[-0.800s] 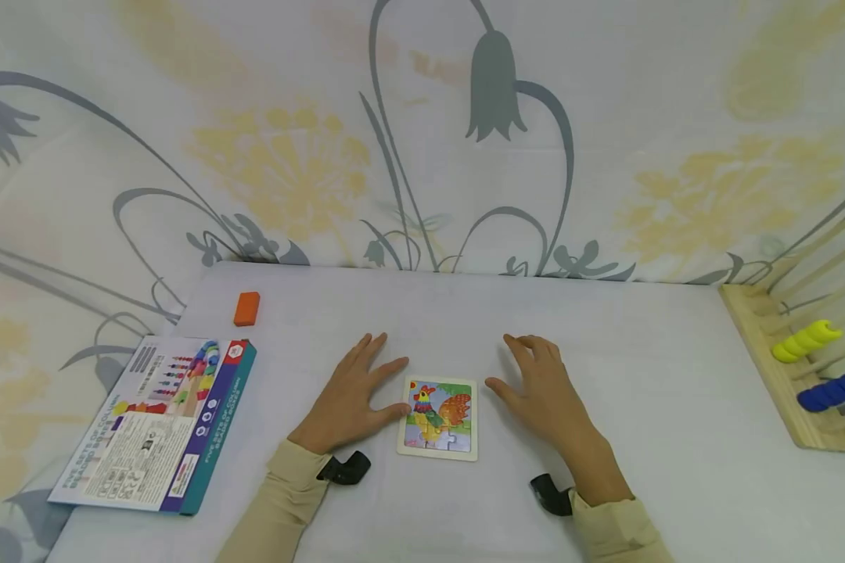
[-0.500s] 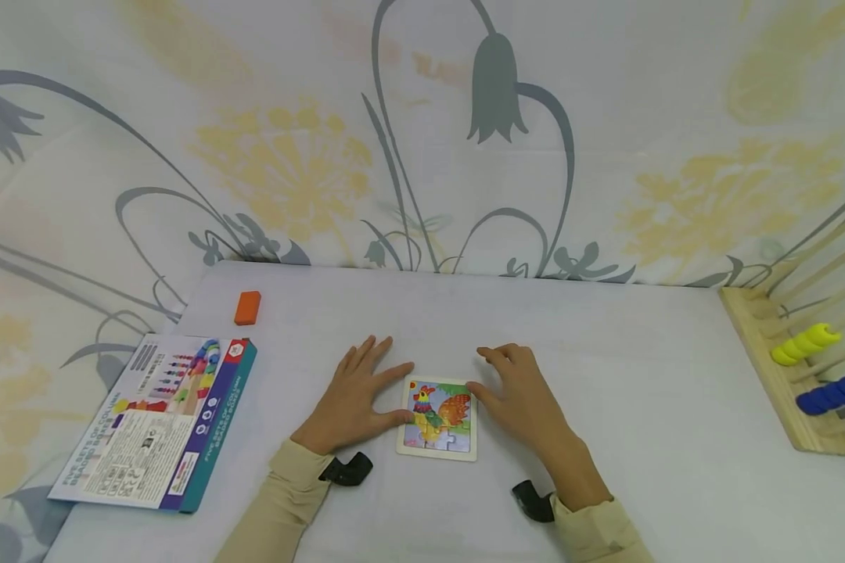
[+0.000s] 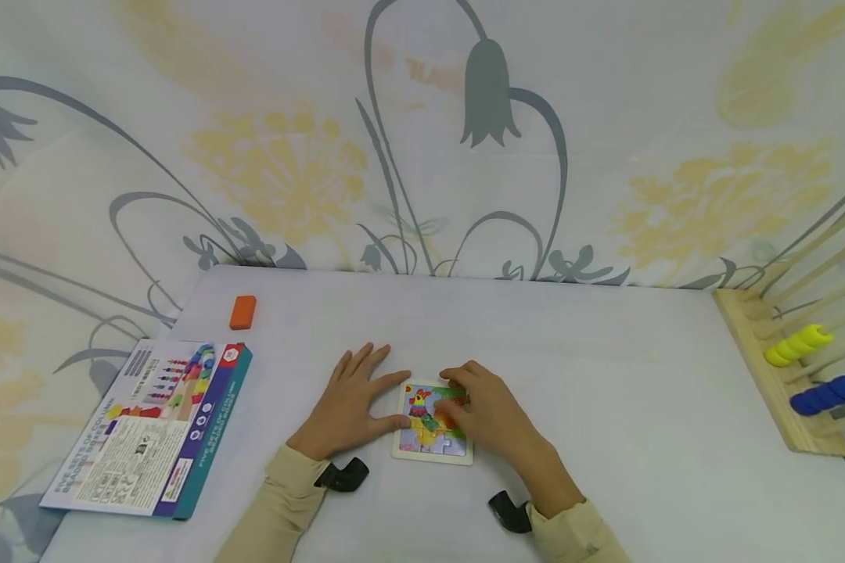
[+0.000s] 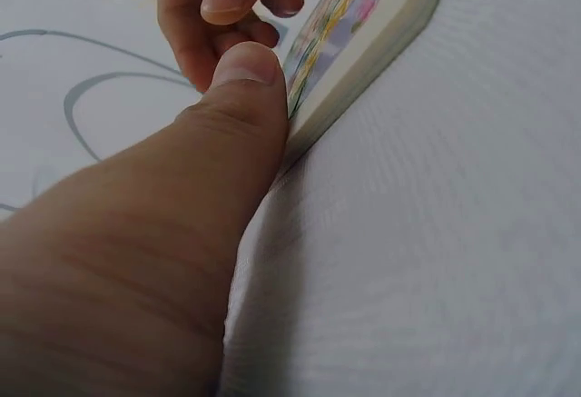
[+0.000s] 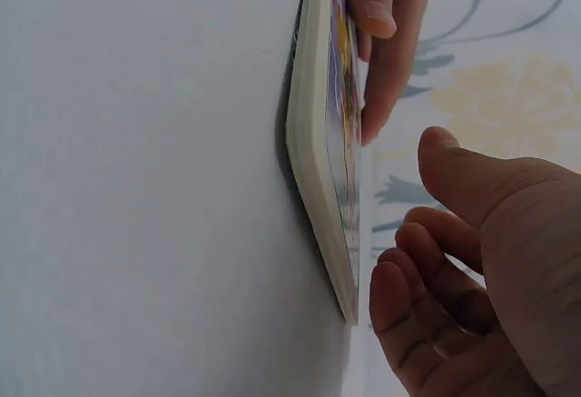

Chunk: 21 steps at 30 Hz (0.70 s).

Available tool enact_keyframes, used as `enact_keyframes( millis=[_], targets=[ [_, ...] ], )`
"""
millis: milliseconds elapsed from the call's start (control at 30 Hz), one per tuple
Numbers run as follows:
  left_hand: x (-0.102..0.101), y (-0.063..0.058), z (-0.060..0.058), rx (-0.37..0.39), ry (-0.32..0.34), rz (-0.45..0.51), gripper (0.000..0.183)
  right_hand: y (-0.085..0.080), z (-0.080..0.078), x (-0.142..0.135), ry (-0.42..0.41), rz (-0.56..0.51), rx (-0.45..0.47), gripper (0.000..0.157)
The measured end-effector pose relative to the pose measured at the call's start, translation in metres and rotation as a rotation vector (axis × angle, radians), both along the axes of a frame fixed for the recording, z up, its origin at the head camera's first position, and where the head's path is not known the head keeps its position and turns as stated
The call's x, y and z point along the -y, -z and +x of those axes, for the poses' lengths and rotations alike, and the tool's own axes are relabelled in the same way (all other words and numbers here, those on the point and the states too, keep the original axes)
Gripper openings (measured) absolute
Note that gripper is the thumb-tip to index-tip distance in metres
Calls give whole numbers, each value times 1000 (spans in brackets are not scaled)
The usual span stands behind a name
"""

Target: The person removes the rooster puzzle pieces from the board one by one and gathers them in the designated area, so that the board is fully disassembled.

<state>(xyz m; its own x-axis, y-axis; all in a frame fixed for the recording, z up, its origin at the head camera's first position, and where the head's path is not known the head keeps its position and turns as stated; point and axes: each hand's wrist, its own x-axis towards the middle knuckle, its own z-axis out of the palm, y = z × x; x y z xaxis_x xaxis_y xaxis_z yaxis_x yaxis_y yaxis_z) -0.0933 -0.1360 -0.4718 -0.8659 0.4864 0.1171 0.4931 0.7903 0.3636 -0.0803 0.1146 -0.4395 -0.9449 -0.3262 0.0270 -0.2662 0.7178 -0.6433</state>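
Your rooster puzzle, a small framed square, lies flat at the lower centre of the frame on the white tabletop. Your left hand rests left of it with fingers spread, the thumb touching the puzzle's left edge. Your right hand is over the puzzle's upper right corner and hides part of the rooster; its fingers are bent and the thumb stands apart from them, nothing pinched. In the right wrist view a narrow gap separates these fingers from the puzzle.

At lower left lies a printed box with a teal side; just above it, an orange block. At the right edge, a wooden rack bears yellow beads and, below them, blue beads. Both are well apart from your hands. 2 black wrist pieces sit at your cuffs; a floral backdrop fills the upper frame.
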Motion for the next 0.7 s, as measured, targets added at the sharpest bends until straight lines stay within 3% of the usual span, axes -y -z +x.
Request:
enact_keyframes(
  millis=[267,700],
  targets=[
    [0,3,0,-76,25,21,68,7,-3,11,-55,-11,-1,31],
    [1,1,1,-59,26,22,70,4,-8,28,-89,100,18,35]
  ],
)
